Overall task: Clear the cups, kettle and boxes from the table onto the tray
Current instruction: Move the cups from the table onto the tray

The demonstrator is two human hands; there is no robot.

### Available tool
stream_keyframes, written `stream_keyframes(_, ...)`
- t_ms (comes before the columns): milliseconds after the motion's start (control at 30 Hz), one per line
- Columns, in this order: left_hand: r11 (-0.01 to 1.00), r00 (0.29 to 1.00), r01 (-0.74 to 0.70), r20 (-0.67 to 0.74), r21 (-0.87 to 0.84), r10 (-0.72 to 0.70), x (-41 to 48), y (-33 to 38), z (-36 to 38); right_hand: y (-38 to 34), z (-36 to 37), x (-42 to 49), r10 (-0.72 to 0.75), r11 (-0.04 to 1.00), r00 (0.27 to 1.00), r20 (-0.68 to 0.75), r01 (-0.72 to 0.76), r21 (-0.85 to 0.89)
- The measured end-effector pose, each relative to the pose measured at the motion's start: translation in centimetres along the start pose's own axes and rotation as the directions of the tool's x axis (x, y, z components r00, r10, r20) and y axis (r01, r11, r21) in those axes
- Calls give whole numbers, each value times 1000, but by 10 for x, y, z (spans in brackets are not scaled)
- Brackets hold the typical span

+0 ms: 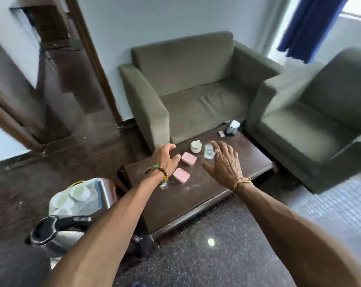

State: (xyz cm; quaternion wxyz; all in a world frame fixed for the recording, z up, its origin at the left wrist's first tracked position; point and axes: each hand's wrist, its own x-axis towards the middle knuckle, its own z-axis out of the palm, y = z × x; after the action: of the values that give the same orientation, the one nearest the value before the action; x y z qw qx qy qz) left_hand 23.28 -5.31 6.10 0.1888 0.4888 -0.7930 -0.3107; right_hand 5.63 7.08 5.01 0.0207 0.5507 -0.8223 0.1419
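Dark and dusty, a low wooden table [227, 179] stands in front of a green sofa [196, 90], with a matching armchair [320, 121] at the table's right end. Both of the person's arms reach out over the table. The left hand [165, 158] hovers above its left part with fingers loosely spread and slightly bent, holding nothing; a beaded bracelet [156, 169] circles the wrist. The right hand [225, 164] hovers above the middle of the table, palm down and fingers splayed, also holding nothing, with rings on two fingers and a gold band [242, 181] at the wrist. Two pink boxes lie flat on the table between the hands: the far pink box [189, 158] just beside the left thumb, the near pink box [181, 175] close to the left wrist. A white cup [196, 146] stands toward the table's sofa side, and a clear packet [209, 151] lies just beside it, partly under the right fingers. A small white container [233, 127] stands at the table's far corner. Off the table's left end sits a tray [105, 191] carrying several pale cups [80, 192]. The steel kettle [57, 235] with a black lid stands nearer the camera than the tray; what it rests on cannot be told.
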Motion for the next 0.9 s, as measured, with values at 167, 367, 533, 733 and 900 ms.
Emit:
stream_keyframes(167, 994, 988, -106, 110, 8, 104, -12, 83, 63, 86, -40, -34, 137, 989, 990, -20, -137, -50)
stream_keyframes(367, 982, 965, -186, 192, 22, 178, -1, 140, 124, 159, -52, -53, 331, 943, 940, -77, -332, 10)
stream_keyframes(533, 978, 945, -204, 269, 35, 187, 24, 153, 177, 199, -30, -61, 422, 906, 906, 15, -422, -7)
stream_keyframes(733, 984, 919, -178, 360, 15, 161, 77, 176, 227, 243, -18, -28, 485, 874, 872, 61, -485, -16)
stream_keyframes(900, 978, 908, -210, 375, 20, 187, 118, 208, 247, 275, -30, 5, 540, 841, 839, 62, -540, -17)
